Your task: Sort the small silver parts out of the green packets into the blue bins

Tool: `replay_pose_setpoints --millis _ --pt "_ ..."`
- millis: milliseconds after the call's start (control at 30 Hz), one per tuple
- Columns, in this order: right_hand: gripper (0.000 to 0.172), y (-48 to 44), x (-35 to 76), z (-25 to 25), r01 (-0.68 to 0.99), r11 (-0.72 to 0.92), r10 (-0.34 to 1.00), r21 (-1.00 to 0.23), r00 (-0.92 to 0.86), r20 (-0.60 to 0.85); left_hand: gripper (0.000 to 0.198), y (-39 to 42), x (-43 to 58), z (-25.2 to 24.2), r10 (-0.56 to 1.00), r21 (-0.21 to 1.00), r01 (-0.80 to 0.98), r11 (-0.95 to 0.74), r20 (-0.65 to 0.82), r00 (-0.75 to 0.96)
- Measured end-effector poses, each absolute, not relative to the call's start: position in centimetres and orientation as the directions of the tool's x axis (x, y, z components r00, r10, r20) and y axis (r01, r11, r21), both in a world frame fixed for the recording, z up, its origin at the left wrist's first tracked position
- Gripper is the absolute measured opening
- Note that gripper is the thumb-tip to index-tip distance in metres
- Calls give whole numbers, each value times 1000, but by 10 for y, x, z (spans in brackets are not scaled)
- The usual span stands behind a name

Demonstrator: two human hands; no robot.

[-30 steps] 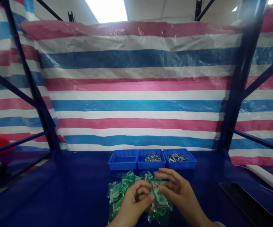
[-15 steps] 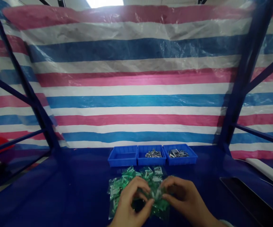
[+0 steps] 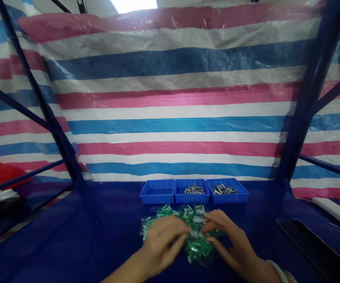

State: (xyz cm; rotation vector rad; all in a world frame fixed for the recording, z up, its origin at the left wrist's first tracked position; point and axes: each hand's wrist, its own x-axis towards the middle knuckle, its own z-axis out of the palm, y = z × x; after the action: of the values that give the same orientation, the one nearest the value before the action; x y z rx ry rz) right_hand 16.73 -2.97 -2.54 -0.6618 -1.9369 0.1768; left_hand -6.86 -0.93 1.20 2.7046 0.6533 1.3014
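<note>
A pile of small clear plastic bags with green tint (image 3: pixel 198 249), with small pale metal-looking parts in them, lies on the blue table. Over the pile's left side, my left hand (image 3: pixel 164 237) is closed, thumb and fingertips pinching a small plastic bag (image 3: pixel 196 234) whose details are blurred. My right hand (image 3: pixel 231 239) is at the right of that bag, thumb and fingers spread apart, its tips close to the bag's right edge. Whether those tips touch the plastic is unclear. My left hand hides part of the pile.
Behind the pile stand three blue bins: the left bin (image 3: pixel 158 200) shows bare inside, the middle one holds small metal pieces (image 3: pixel 194 189), the right one longer metal pieces (image 3: pixel 224 189). A dark flat device (image 3: pixel 305 243) and a white bar (image 3: pixel 335 210) lie at right. Blue posts (image 3: pixel 302 125) frame the table.
My right hand's fingers have spread from a pinch near the bag. My left hand has turned flatter over the pile. The whole view has shifted slightly.
</note>
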Motion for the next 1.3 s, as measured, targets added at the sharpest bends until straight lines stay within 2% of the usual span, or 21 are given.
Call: replay_pose_setpoints --millis 67,100,133,267,367,433,533,667,733,833,900,1000,1067,1167,1300 --pt "48 -28 167 -25 377 777 609 -505 -246 754 12 15 -78 31 659 451 509 -733 655 370" --pt "46 -27 168 -25 389 751 636 -534 -209 743 15 31 -84 40 801 564 593 -575 533 271" --pt "42 -27 169 -24 402 728 657 -555 -176 733 19 49 -90 48 851 595 627 -503 468 238" --pt "24 -20 174 -24 416 658 721 -627 -109 684 17 120 -103 57 948 601 733 -319 195 252" --pt "22 -11 178 -25 390 612 768 -688 -87 634 24 149 -98 43 963 536 814 -224 -8 270" --pt "24 -5 181 -27 377 576 795 -725 -52 605 27 154 -92 33 959 479 852 -211 -69 276" --pt "25 4 185 -30 373 529 822 -762 -3 569 27 149 -88 30 959 387 887 -251 -23 281" --pt "25 7 188 -33 372 512 831 -774 11 556 27 124 -86 37 937 281 896 -344 160 310" --pt "24 6 187 -33 375 511 834 -773 4 552 24 104 -81 38 895 248 865 -436 223 387" --pt "24 3 185 -32 389 514 835 -764 -24 550 20 74 -69 32 768 225 735 -640 207 606" --pt "23 1 183 -32 397 520 834 -756 -47 549 27 60 -61 24 657 232 618 -751 174 733" --pt "22 -1 180 -34 402 520 839 -753 -75 539 46 53 -53 9 559 259 509 -821 184 809" --pt "22 -1 179 -35 402 517 843 -756 -84 532 40 56 -51 0 549 286 486 -826 211 809" --pt "21 -1 179 -39 393 512 848 -764 -87 524 21 60 -52 -7 596 347 498 -795 292 748" --pt "20 -4 177 -39 323 492 862 -808 -54 504 22 53 -53 -5 736 513 529 -676 446 508"
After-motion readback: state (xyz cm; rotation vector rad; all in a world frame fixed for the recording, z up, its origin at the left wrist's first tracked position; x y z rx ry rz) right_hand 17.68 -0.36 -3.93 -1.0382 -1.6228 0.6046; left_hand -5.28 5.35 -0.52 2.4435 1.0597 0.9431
